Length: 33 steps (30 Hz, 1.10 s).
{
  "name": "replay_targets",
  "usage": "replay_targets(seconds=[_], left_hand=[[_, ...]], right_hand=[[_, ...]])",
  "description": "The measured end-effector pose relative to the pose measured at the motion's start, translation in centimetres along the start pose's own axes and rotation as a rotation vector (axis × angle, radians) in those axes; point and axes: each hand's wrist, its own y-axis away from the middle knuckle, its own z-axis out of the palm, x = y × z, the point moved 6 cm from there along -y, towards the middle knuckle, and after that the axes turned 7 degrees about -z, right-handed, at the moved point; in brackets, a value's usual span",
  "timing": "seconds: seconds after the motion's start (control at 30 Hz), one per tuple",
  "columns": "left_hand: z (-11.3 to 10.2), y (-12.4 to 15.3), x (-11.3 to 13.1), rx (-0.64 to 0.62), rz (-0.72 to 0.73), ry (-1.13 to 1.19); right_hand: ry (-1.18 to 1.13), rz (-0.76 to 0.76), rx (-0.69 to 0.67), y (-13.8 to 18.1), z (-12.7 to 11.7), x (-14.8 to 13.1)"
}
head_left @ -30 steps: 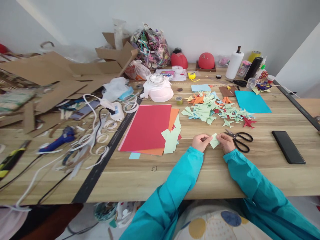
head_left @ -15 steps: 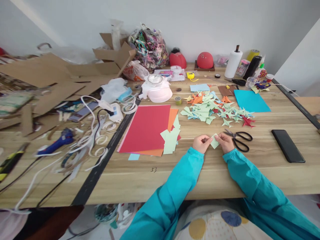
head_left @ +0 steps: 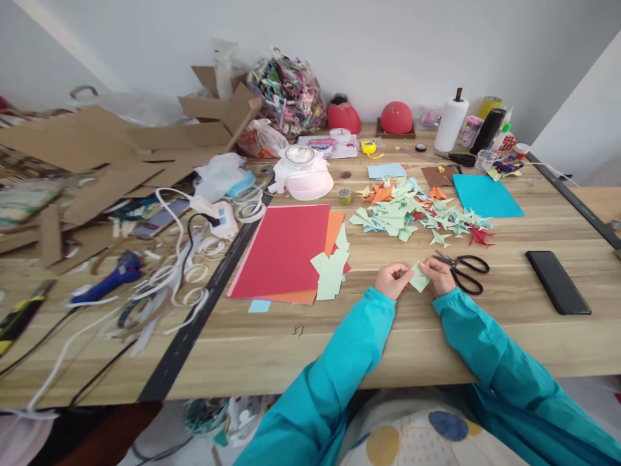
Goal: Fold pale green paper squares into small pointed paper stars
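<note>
1. Head view: your left hand and right hand pinch a small pale green paper piece between them, low over the wooden table.
2. Black scissors lie just beside your right hand; a black phone lies farther right.
3. Folded paper shapes are heaped beyond, red card sheets to the left.
4. No writing is legible.
</note>
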Motion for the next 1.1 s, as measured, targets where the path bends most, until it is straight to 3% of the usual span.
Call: replay_targets(seconds=[0.13, 0.27, 0.4, 0.63, 0.83, 1.1], left_hand=[[0.5, 0.2, 0.1, -0.054, -0.048, 0.037], [0.5, 0.3, 0.3, -0.062, -0.055, 0.042], [1.0, 0.5, 0.5, -0.139, -0.080, 0.007], [0.7, 0.6, 0.7, -0.085, -0.066, -0.044], [1.3, 0.4, 0.0, -0.238, -0.088, -0.041], [2.0, 0.7, 0.3, -0.336, -0.039, 0.034]], right_hand=[[-0.039, 0.069, 0.054, 0.1, 0.0, 0.2], [-0.019, 0.041, 0.115, 0.0, -0.5, 0.1], [0.024, 0.027, 0.074, 0.0, -0.4, 0.2], [0.072, 0.048, -0.016, 0.1, 0.0, 0.3], [0.144, 0.029, -0.049, 0.1, -0.2, 0.4], [-0.002, 0.073, -0.051, 0.3, 0.2, -0.1]])
